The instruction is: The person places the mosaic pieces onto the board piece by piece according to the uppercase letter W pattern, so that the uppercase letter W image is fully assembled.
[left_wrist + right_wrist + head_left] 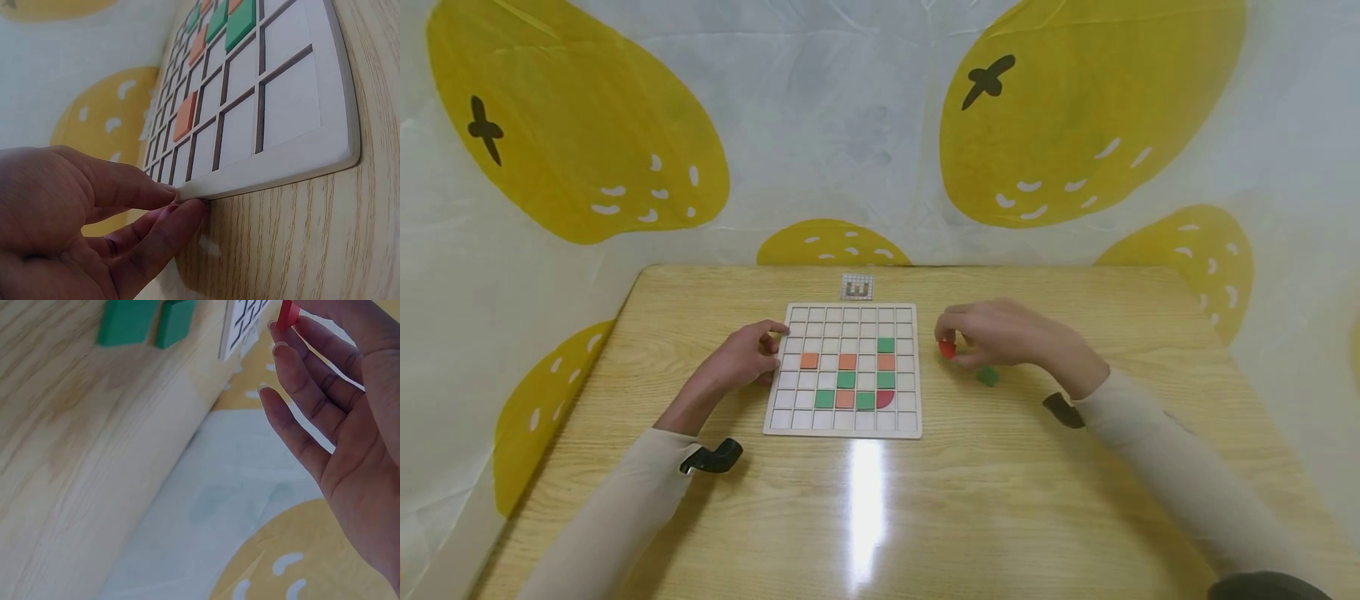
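A white grid board [906,423] lies on the table, with several green and orange square tiles and one red rounded tile [886,399] in its cells. My left hand [741,354] pinches the board's left edge; in the left wrist view the thumb rests on the rim and fingertips sit under its side. To the right of the board, my right hand [1000,332] holds a red tile [287,315] between thumb and fingers, above the table. Below that hand lie two green tiles [175,322], partly hidden by it in the head view.
A small card [857,287] printed with a grid pattern lies just behind the board. The wooden table [985,500] meets a cloth backdrop [820,125] with yellow fruit prints at its far edge. Dark straps [713,457] hang at both wrists.
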`<act>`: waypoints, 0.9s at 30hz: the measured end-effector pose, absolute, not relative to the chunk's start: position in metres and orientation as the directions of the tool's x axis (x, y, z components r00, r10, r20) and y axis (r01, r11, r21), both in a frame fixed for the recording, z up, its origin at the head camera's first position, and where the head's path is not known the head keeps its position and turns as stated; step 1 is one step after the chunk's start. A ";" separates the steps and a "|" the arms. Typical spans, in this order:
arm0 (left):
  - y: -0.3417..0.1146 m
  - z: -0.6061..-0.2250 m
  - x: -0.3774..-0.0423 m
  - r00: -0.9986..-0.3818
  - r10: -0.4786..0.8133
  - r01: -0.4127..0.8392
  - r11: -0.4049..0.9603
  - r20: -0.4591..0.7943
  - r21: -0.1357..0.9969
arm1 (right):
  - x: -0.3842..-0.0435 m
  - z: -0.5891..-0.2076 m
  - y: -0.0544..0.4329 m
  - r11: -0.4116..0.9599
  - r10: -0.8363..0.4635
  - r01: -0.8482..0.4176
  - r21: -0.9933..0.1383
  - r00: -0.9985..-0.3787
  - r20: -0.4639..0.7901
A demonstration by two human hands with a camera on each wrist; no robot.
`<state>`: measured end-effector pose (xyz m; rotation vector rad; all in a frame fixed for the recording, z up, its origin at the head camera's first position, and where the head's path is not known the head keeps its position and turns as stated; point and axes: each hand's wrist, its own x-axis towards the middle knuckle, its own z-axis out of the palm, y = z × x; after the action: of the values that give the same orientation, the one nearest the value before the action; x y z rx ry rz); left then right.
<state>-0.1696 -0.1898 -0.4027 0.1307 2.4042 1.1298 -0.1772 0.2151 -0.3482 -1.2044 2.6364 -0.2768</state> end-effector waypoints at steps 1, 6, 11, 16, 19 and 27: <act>-0.190 -0.402 -0.169 -0.882 0.281 -0.113 0.654 -0.379 0.748 | -0.178 -0.348 0.213 0.640 -0.765 -0.721 -0.265 -0.632 -0.128; -0.190 -0.402 -0.169 -0.881 0.281 -0.117 0.651 -0.382 0.750 | -0.179 -0.345 0.199 0.610 -0.789 -0.747 -0.264 -0.604 -0.113; -0.190 -0.403 -0.170 -0.879 0.277 -0.128 0.649 -0.389 0.750 | -0.178 -0.340 0.185 0.587 -0.806 -0.763 -0.271 -0.583 -0.104; -0.190 -0.403 -0.170 -0.879 0.275 -0.126 0.653 -0.390 0.747 | -0.178 -0.340 0.172 0.548 -0.832 -0.792 -0.268 -0.550 -0.073; -0.190 -0.403 -0.171 -0.879 0.277 -0.125 0.653 -0.389 0.747 | -0.179 -0.341 0.165 0.519 -0.850 -0.811 -0.271 -0.524 -0.059; -0.190 -0.403 -0.170 -0.881 0.279 -0.119 0.653 -0.383 0.748 | -0.180 -0.343 0.145 0.505 -0.862 -0.823 -0.260 -0.497 -0.099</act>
<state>-0.1697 -0.1895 -0.4030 0.1244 2.3996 1.1332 -0.1797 0.1449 -0.3432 -1.4396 2.5316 -0.2624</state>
